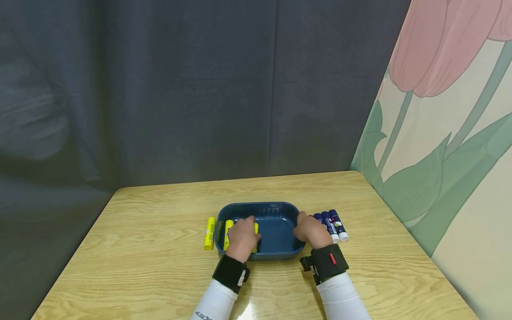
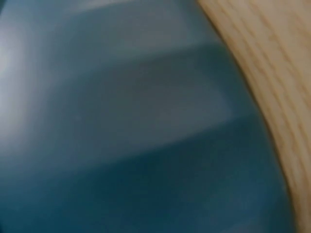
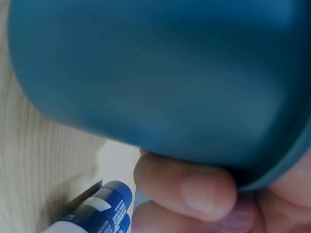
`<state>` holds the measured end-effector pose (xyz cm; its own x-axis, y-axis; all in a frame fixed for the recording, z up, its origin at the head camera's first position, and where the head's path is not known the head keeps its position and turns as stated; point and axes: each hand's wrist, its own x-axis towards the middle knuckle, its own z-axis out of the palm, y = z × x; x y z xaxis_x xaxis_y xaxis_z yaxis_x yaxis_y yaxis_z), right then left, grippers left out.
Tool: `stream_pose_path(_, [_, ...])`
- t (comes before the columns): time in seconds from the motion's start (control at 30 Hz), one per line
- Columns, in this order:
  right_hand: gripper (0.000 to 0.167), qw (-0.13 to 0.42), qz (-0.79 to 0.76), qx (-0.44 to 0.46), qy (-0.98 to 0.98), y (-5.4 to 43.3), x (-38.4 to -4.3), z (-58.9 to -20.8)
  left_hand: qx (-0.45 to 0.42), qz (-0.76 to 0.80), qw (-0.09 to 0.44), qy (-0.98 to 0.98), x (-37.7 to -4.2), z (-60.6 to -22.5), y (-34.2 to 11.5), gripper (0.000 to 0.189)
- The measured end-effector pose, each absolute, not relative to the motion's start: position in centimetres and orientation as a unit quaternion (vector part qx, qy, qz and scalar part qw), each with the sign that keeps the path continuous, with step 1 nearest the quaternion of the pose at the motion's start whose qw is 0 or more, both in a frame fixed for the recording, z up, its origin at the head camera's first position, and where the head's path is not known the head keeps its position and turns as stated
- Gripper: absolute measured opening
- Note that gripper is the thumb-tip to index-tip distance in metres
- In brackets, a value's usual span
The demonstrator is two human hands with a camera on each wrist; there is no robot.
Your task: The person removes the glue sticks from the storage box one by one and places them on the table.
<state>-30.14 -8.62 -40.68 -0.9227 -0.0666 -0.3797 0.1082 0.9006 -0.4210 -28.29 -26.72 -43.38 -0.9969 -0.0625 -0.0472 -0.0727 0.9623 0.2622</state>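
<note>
Your right hand (image 1: 315, 232) grips the right end of the blue tray (image 1: 277, 234) on the table (image 1: 140, 249). Your left hand (image 1: 242, 237) is inside it, beside two yellow glue sticks (image 1: 228, 226); whether it pinches one, I cannot tell.

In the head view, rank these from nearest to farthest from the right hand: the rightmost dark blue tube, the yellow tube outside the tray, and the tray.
From the right hand:
1. Tray: in its grip, at the tray's right end.
2. Rightmost dark blue tube: just right of the hand, on the table.
3. Yellow tube: beyond the tray's left end.
</note>
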Motion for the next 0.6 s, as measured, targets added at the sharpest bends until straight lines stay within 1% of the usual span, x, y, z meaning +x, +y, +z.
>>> stream_pose_path(0.23, [0.056,0.196,-0.221,0.006,0.955,-8.57,-30.11,-40.64,-0.029,0.13,0.013,0.991,-28.26,-43.35,-26.66,0.048])
stream_pose_path(0.6, [0.058,0.2,-0.223,0.012,0.954,-8.61,-30.09,-40.55,-0.022,0.145,0.013,0.989,-27.95,-42.99,-26.49,0.045])
